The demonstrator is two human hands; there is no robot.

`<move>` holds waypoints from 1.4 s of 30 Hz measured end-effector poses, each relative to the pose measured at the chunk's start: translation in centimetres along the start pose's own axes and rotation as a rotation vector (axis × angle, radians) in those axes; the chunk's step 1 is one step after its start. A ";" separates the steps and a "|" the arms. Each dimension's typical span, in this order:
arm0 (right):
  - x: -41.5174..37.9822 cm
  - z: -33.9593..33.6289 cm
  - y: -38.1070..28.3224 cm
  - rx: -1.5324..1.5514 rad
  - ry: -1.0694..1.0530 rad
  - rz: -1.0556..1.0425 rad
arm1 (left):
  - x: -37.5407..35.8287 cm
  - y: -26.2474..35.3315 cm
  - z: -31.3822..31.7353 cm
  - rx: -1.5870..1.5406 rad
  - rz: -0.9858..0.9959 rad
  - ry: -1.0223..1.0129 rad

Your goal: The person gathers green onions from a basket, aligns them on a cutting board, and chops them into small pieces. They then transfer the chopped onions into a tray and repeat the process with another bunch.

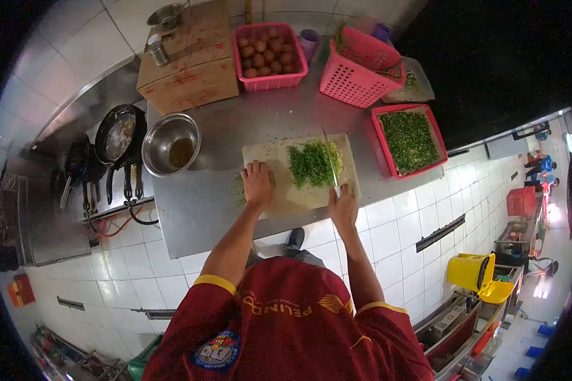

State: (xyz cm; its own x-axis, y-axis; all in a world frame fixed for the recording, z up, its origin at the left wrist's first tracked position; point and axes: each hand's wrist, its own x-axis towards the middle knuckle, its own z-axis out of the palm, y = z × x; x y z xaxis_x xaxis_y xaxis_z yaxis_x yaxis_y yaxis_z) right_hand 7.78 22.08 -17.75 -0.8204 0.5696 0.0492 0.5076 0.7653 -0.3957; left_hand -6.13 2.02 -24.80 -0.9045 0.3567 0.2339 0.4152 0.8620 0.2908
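A pale cutting board (pixel 299 201) lies on the steel table, bearing a pile of chopped greens (pixel 310 165) with paler chopped bits at its right side. My right hand (pixel 343 206) is closed round the white handle of a knife (pixel 330 155), whose blade points away from me, across the right part of the pile. On the board's left part rests my left hand (pixel 258 184), palm down, its fingers bent and close together. Green stalks (pixel 239 190) stick out to the left of it; how far they reach under the palm is hidden.
Behind the board stand a pink basket of eggs (pixel 267 54), a pink perforated basket (pixel 356 79) and a cardboard box (pixel 190 63). A red tray of chopped greens (pixel 408 141) sits right, a metal bowl (pixel 171 145) left. Pans (pixel 119 133) are further left. Distant people (pixel 540 166) appear far right.
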 end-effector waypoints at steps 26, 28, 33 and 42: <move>2.6 8.6 -8.3 0.114 -0.183 -0.754 | -0.5 -0.6 0.8 -0.081 -0.009 0.051; 3.1 10.3 -7.8 0.082 -0.227 -0.786 | -0.6 -0.6 0.6 -0.100 0.006 0.082; 2.8 11.2 -7.3 0.040 -0.196 -0.867 | -0.7 -0.7 1.0 -0.150 -0.054 0.185; 3.1 10.6 -7.5 -0.108 -0.245 -0.933 | -0.7 -0.6 -0.8 -0.262 -0.080 0.190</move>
State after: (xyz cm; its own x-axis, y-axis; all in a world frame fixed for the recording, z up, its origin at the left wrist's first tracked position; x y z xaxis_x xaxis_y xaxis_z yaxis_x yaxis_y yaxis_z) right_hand -1.36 14.96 -24.38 -0.9313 -0.3493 0.1034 -0.3637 0.9082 -0.2070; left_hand -5.69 1.03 -24.40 -0.9110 0.1972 0.3621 0.3770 0.7540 0.5379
